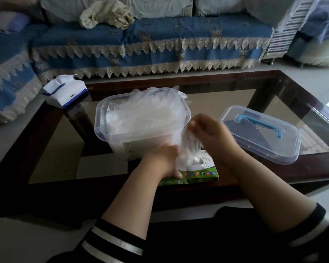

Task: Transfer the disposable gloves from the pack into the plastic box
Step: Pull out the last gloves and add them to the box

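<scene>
Where pack [194,172] meets box [110,141] — hands [207,133] crowded.

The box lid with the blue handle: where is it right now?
In the head view the lid lies flat on the glass coffee table, right of the open plastic box, just beyond the right hand.

A glass-topped table [235,95] bears plastic box [121,137], lid [260,137], pack [196,175], tissues [66,92].
</scene>
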`<state>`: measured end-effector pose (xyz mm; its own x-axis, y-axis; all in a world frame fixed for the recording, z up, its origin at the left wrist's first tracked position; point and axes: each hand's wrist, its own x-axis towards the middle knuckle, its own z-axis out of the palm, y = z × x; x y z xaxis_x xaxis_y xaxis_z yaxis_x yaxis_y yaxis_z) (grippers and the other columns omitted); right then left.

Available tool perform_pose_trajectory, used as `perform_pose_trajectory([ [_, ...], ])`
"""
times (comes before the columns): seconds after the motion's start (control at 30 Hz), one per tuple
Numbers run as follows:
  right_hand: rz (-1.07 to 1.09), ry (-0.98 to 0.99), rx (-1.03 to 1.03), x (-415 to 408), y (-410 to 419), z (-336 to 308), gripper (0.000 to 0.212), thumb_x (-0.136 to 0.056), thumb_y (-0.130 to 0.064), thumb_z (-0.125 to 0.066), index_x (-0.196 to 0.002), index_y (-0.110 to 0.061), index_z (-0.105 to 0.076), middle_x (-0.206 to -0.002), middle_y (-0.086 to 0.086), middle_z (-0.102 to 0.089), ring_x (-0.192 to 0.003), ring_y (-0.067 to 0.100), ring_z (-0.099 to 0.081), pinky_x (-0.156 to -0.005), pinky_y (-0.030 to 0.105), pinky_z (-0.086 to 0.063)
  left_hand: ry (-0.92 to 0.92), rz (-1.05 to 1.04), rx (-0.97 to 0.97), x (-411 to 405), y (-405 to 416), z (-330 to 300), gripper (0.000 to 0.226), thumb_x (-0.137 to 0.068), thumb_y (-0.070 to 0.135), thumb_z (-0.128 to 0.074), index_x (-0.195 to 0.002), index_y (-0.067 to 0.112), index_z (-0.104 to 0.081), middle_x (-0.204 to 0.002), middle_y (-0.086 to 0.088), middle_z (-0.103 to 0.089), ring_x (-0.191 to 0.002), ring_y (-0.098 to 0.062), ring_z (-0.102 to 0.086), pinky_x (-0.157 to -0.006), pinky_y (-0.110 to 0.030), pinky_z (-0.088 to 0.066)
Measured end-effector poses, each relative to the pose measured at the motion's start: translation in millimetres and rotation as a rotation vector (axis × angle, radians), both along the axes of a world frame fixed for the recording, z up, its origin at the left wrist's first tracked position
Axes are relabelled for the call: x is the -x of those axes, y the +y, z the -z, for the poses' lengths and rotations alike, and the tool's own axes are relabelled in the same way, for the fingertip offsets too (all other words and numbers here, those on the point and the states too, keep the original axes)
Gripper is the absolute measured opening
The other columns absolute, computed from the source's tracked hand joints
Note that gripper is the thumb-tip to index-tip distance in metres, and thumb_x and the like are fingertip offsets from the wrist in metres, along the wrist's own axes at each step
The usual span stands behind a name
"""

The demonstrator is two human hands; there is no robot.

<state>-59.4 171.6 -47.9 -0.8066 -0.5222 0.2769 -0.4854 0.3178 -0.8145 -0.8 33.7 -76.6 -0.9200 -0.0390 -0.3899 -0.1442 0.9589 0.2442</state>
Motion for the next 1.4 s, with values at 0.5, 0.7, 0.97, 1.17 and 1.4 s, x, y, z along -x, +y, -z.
perform_pose_trajectory([
  [0.5,-0.019,-0.076,0.450,7,24,-24,0.009,-0.090,-0.007,-0.058,-0.084,-0.013,-0.059,-0.074,-0.008,-0.063,-0.067,0.003,-0.060,-0.064,0.020,-0.053,0.495,-0.517,-1.445,-20,-15,-67,0.086,-0.085,0.070,-0.012,-0.101,0.008,-0.069,-0.103,-0.013,-0.074,-0.099,-0.028,-0.071,-0.090,-0.042,-0.055],
  [0.7,-0.026,-0.029,0.419,4,21,-26,0.013,-0.087,-0.002,-0.060,-0.083,-0.014,-0.059,-0.074,-0.012,-0.065,-0.068,0.005,-0.062,-0.061,0.017,-0.054,0.650,-0.512,-1.146,-22,-26,-77,0.083,-0.067,0.078,-0.022,-0.103,0.017,-0.066,-0.100,-0.001,-0.075,-0.092,-0.017,-0.072,-0.091,-0.043,-0.054],
  [0.97,-0.139,-0.152,0.279,1,18,-22,0.049,-0.063,-0.045,-0.082,-0.095,-0.020,-0.054,-0.097,-0.009,-0.067,-0.094,0.010,-0.064,-0.079,0.028,-0.056,0.757,-0.427,-0.910,-14,-24,-82,0.008,-0.091,0.030,-0.065,-0.092,0.024,-0.069,-0.070,0.011,-0.069,-0.061,0.004,-0.059,-0.067,-0.021,-0.050],
  [1.17,-0.347,-0.503,0.319,15,1,-32,0.116,-0.056,-0.040,-0.090,-0.148,-0.028,-0.020,-0.125,0.003,-0.063,-0.118,0.017,-0.059,-0.092,0.027,-0.051,0.689,-0.171,-0.914,-15,-24,-92,0.019,-0.097,0.010,-0.054,-0.109,0.017,-0.066,-0.080,0.002,-0.066,-0.048,0.010,-0.051,-0.048,-0.002,-0.034],
  [1.4,-0.213,-0.540,0.319,29,-18,-47,0.085,-0.068,-0.012,-0.072,-0.144,-0.017,-0.033,-0.089,0.008,-0.069,-0.076,0.018,-0.068,-0.075,0.031,-0.057,0.977,-0.547,-0.759,1,-65,-82,0.043,-0.099,0.013,-0.052,-0.135,0.035,-0.042,-0.104,0.006,-0.069,-0.056,0.006,-0.054,-0.047,-0.012,-0.039],
])
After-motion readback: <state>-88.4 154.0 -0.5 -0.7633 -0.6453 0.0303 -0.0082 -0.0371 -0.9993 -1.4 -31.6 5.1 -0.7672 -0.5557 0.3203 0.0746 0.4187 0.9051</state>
